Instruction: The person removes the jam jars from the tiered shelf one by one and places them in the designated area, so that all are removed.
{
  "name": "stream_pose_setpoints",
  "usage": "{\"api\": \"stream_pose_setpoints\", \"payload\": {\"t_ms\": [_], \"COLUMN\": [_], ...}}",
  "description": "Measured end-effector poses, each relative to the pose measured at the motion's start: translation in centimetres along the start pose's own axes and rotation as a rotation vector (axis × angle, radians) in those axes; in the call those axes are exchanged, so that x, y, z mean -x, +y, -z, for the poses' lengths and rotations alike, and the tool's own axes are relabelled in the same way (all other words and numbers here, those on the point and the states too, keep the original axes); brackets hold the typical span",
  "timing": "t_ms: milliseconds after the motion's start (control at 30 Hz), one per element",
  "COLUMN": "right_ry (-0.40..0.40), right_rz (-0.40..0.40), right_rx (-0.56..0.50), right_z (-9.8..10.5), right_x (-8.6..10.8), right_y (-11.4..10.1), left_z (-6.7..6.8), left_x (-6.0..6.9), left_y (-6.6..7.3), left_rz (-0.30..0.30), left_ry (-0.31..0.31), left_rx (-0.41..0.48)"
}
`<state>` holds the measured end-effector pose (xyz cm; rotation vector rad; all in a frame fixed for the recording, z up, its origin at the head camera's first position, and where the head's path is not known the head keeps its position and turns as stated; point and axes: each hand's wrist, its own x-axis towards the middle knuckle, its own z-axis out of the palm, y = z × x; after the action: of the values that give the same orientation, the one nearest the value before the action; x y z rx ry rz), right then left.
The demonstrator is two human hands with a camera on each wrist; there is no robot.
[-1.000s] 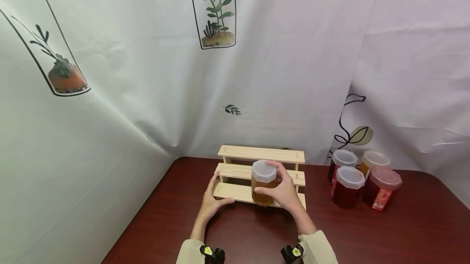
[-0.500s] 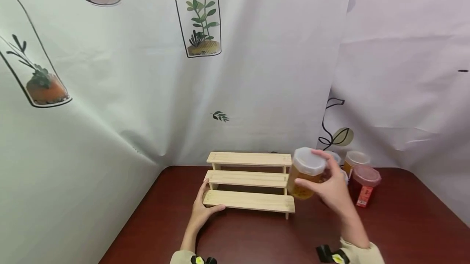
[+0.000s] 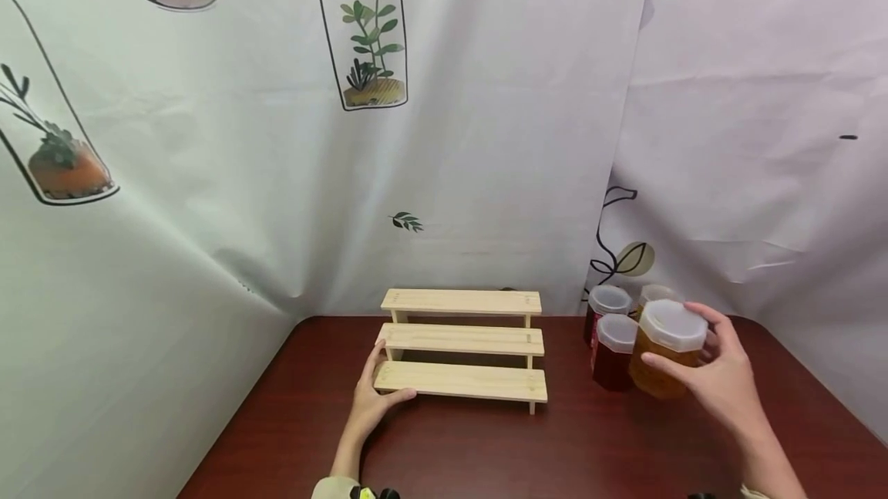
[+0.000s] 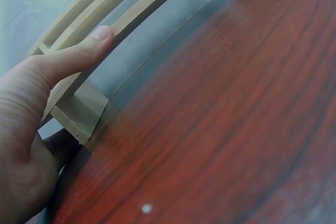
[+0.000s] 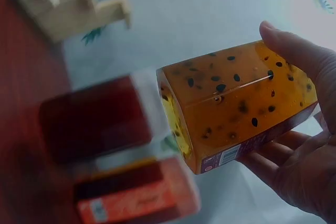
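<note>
My right hand [image 3: 724, 375] grips an octagonal jar [image 3: 662, 356] with a white lid, holding it off the table among the other jars. In the right wrist view the jar [image 5: 236, 103] shows amber contents with black seeds and a barcode label, thumb on one side and fingers on the other. My left hand [image 3: 368, 402] holds the left end of a three-step wooden display rack [image 3: 461, 379]. The left wrist view has the thumb [image 4: 79, 56] of that hand lying on the front edge of the lowest step; its other fingers are mostly hidden.
Behind and left of the held jar stand a dark red jar [image 3: 613, 356], another dark jar [image 3: 607, 302] and a yellowish jar [image 3: 655, 293]. A jar with a red label [image 5: 136, 192] shows in the right wrist view. Printed cloth [image 3: 499, 175] hangs behind the dark red table [image 3: 444, 453].
My right hand has lifted the amber jar off the rack and carried it right, to the group of jars. The left hand stays at the rack's end. The head view has turned right.
</note>
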<state>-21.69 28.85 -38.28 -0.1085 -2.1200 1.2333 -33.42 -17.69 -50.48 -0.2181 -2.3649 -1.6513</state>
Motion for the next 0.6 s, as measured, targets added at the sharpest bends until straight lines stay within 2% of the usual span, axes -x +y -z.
{"api": "stream_pose_setpoints", "payload": {"t_ms": [267,400,533,600], "right_ry": [0.027,0.027,-0.007,-0.029], "right_rz": [-0.080,-0.123,-0.174,-0.202], "right_rx": [0.001,0.045,0.094,0.108], "right_z": [0.8,0.8,0.3,0.0], "right_x": [0.8,0.8,0.8,1.0], "right_y": [3.2,4.7,5.9,6.4], "left_z": [-0.3,-0.3,-0.1,0.0], "left_x": [-0.3,-0.5,-0.3,-0.1], "left_y": [0.1,0.2,0.2,0.2], "left_rz": [-0.017,-0.021,0.004,-0.006], "left_ry": [0.004,-0.029,-0.030,-0.019], "left_rx": [-0.028,-0.014,-0.002,-0.011]}}
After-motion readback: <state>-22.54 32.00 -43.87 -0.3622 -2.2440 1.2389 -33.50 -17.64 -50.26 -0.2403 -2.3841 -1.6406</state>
